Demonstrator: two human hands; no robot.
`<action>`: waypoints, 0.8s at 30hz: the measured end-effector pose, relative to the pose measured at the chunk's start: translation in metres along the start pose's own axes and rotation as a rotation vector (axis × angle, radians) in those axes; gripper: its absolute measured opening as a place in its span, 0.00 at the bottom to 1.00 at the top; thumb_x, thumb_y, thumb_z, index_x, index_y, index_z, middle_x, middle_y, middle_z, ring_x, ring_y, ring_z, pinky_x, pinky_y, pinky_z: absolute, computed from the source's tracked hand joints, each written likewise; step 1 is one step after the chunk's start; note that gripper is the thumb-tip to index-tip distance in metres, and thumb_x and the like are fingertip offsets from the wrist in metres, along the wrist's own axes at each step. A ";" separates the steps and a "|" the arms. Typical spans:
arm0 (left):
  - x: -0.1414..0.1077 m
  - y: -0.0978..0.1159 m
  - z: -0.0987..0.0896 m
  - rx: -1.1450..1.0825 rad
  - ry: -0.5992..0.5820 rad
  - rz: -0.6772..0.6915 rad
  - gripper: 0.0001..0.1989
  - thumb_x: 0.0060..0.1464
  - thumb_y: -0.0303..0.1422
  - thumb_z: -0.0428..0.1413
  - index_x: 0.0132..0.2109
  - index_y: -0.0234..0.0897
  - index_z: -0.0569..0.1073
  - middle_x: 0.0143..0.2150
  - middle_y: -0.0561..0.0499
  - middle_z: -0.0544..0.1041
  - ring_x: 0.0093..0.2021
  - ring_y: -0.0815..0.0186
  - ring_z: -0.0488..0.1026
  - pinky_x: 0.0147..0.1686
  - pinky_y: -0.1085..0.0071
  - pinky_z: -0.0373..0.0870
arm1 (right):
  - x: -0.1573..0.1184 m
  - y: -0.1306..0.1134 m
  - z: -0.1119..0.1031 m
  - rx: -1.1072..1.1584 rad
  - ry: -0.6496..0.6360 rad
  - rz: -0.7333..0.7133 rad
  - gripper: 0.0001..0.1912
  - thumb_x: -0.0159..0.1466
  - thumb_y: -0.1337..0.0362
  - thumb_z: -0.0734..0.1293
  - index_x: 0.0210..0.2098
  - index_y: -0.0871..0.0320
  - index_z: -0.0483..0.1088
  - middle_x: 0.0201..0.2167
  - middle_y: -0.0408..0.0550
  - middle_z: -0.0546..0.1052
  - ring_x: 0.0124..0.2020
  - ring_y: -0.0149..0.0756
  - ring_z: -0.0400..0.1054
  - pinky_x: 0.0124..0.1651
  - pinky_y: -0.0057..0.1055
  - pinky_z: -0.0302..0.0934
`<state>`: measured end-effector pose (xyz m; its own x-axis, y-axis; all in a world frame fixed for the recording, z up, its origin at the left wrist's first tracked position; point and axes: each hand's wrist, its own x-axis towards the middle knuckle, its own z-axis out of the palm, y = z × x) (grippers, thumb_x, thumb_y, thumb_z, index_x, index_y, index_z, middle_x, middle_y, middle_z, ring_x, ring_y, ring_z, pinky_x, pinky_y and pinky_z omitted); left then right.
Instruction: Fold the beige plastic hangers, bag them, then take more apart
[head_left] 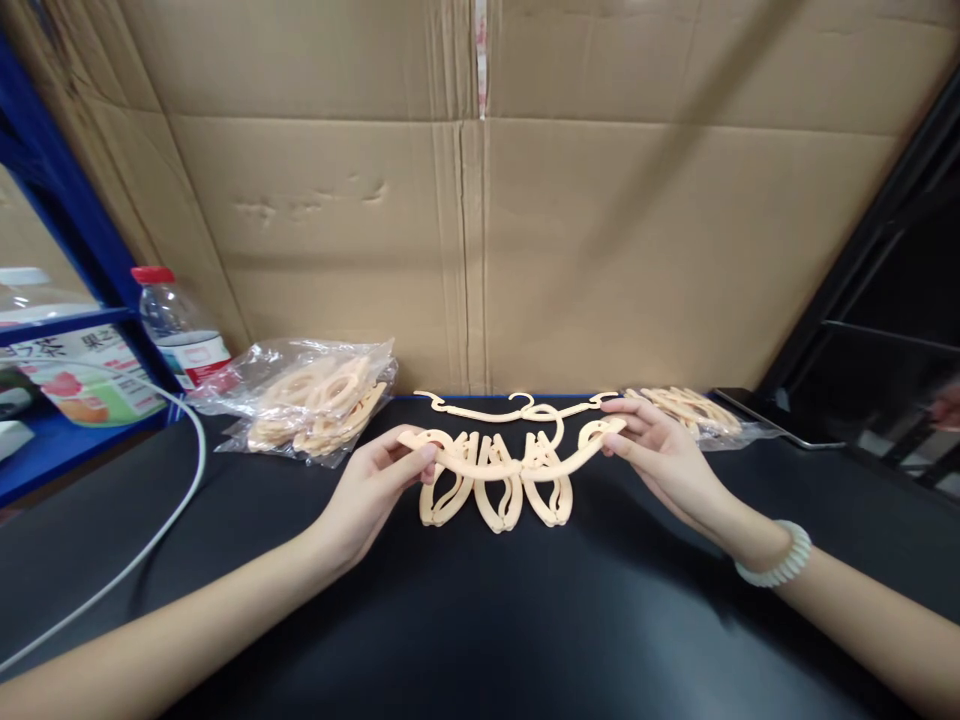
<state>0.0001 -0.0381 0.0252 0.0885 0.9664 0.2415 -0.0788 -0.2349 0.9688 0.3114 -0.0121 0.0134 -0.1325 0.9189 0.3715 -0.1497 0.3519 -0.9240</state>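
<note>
A cream plastic folding clothes hanger is spread out in the air, held at both ends. My left hand pinches its left tip between thumb and fingers. At the opposite tip, my right hand grips with thumb and fingertips, and a pale beaded bracelet circles that wrist. Behind and below the held hanger, several folded hangers lie side by side on the black table. Farther back, another unfolded hanger lies stretched out with its hook showing. The held hanger hides parts of those behind it.
Clear bags of cream hangers lie at the back left and back right. A dark phone-like slab rests beyond the right bag. Cardboard walls the back. At left are a red-capped bottle, a blue shelf and a white cable.
</note>
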 end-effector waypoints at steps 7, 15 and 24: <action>-0.017 0.006 0.019 -0.145 -0.120 -0.172 0.13 0.53 0.37 0.63 0.30 0.34 0.70 0.25 0.54 0.73 0.27 0.72 0.69 0.29 0.76 0.64 | -0.009 -0.004 0.015 0.127 0.050 0.094 0.17 0.53 0.61 0.77 0.34 0.56 0.66 0.25 0.39 0.75 0.28 0.27 0.69 0.35 0.24 0.64; -0.027 0.008 0.034 -0.139 -0.226 -0.216 0.11 0.56 0.37 0.61 0.34 0.33 0.71 0.26 0.54 0.74 0.25 0.73 0.68 0.29 0.76 0.65 | -0.025 -0.003 0.034 0.078 -0.117 0.154 0.14 0.61 0.57 0.72 0.27 0.58 0.67 0.26 0.42 0.76 0.28 0.28 0.69 0.35 0.25 0.64; -0.031 0.006 0.035 -0.016 -0.303 -0.132 0.12 0.59 0.39 0.58 0.35 0.33 0.71 0.30 0.52 0.71 0.27 0.72 0.66 0.30 0.73 0.64 | -0.043 -0.020 0.047 0.064 -0.692 0.213 0.17 0.67 0.63 0.66 0.56 0.52 0.70 0.42 0.49 0.77 0.45 0.38 0.73 0.49 0.38 0.68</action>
<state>0.0320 -0.0734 0.0259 0.3903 0.9126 0.1220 -0.0620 -0.1062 0.9924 0.2738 -0.0665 0.0200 -0.7513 0.6361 0.1760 -0.1058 0.1471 -0.9834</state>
